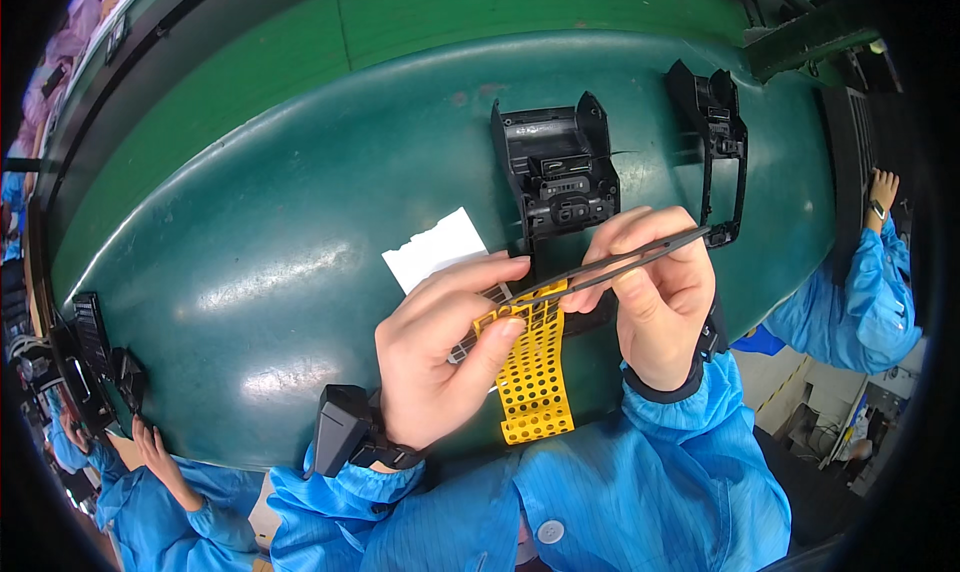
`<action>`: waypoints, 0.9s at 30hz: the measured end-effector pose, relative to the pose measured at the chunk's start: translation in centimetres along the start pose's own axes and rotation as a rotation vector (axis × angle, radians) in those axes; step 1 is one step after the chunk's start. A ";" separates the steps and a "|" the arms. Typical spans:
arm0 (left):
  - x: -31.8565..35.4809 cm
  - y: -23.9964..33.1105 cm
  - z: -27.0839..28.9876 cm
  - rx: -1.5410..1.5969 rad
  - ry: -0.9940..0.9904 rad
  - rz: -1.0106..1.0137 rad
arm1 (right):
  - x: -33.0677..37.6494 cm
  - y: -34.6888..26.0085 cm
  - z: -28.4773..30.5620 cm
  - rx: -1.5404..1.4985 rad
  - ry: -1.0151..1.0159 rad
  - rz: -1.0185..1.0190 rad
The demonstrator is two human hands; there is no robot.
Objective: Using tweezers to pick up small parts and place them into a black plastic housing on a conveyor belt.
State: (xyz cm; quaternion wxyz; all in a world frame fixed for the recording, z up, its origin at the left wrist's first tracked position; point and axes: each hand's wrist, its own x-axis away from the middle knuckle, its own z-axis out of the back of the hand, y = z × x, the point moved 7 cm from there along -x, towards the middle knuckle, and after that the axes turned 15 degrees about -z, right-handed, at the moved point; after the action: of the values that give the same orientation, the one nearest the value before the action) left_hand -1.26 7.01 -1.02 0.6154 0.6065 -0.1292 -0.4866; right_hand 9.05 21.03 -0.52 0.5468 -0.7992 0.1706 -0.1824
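My left hand [440,347] pinches the upper end of a yellow sheet with rows of round dark holes or dots [538,372], thumb in front and fingers behind. The sheet hangs down toward my body, its lower end bent. In my right hand [662,302] is a pair of black tweezers [625,260], gripped between thumb and fingers. Their tips point left and reach the sheet's top edge beside my left thumb. Behind my left hand lies a torn white paper [436,252]. Part of a dark grid-like piece shows beneath my left fingers; its kind is unclear.
On the green table [250,272] beyond my hands lies a black plastic housing [560,172]. A black frame-like housing [715,152] lies to its right. More black parts [95,347] sit at the far left. Co-workers' hands show at left [160,462] and right [883,192].
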 end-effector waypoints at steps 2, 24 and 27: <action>-0.1 0.0 0.0 0.000 -0.004 -0.001 | -0.1 -0.1 0.1 0.010 0.001 0.020; -0.3 0.3 -0.9 0.024 -0.105 0.017 | -1.3 -0.8 5.7 0.119 0.295 0.017; -0.5 0.4 -1.1 0.010 -0.114 0.004 | -1.5 -0.6 5.6 0.098 0.311 0.015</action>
State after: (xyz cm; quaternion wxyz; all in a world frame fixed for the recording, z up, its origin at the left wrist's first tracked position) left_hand -0.50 7.94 -0.71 0.6051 0.5806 -0.1674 -0.5184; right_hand 10.46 26.46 -2.02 0.5534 -0.7325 0.2499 -0.3079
